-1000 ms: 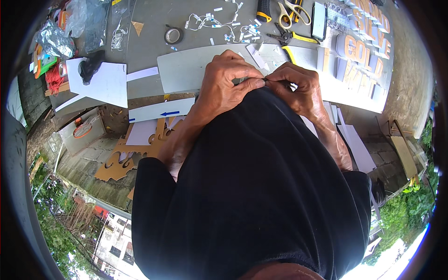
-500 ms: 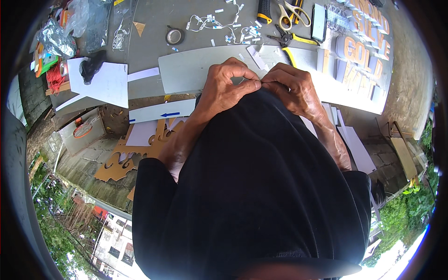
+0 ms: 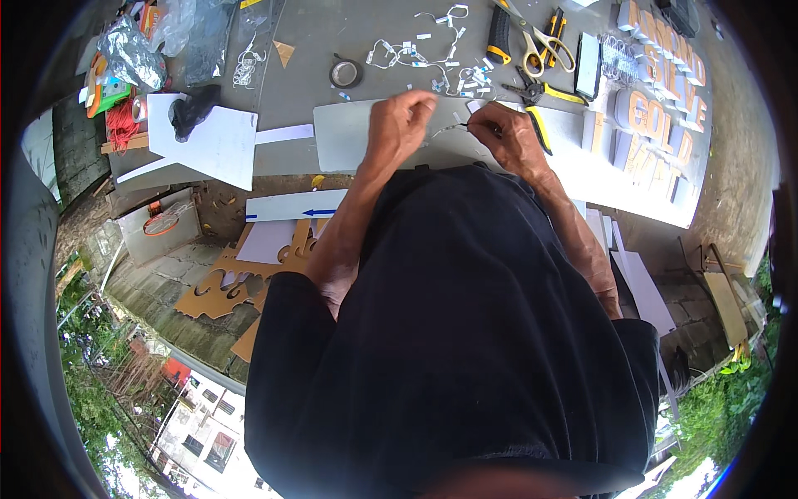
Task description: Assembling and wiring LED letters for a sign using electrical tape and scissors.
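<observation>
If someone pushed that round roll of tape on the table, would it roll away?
Probably not: the tape roll lies flat on its side on the grey table, so it would likely slide. It looks small and hollow, so probably light. Stood on edge, it might roll.

Work surface: a grey table [image 3: 332,50] fills the upper part of the view, its near edge running left to right.
Ground: rough concrete floor [image 3: 158,274] below the table's near edge, with brown cardboard cut-outs [image 3: 224,287] lying on it.
Surroundings: green foliage [image 3: 723,399] at the right edge, buildings [image 3: 199,424] at lower left.
Light: even daylight.
</observation>
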Demonstrator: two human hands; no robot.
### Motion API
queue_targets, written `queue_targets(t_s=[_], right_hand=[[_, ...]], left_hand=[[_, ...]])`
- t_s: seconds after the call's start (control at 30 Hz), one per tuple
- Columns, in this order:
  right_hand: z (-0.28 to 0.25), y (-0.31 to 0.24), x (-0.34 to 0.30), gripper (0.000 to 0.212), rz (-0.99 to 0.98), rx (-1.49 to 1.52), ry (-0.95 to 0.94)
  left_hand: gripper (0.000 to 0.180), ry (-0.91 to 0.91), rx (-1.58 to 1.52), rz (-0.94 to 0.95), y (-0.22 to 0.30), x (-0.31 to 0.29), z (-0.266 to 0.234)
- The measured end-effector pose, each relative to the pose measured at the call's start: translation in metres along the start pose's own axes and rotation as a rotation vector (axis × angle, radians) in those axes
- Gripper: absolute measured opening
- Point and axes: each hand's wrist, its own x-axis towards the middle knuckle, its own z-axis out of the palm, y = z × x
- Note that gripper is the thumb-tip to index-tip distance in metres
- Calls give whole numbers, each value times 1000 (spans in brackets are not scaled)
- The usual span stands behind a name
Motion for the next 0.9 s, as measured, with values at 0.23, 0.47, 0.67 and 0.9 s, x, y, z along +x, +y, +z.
queue_targets(t_s=[0.23,0.47,0.67,0.9], right_hand=[[6,55,20,15,-5,-95,65],[0,64,16,18,-61,-258,67],[-11,47,11,20,-195,-514,178],[-24,-28,35,37,13,78,28]], left_hand=[[70,507,725,130,-65,47,-64],[92,301,707,-78,-77,63,-57],[94,354,362,91,-72,57,-62],[101,-199,-371,134,18,15,-57]])
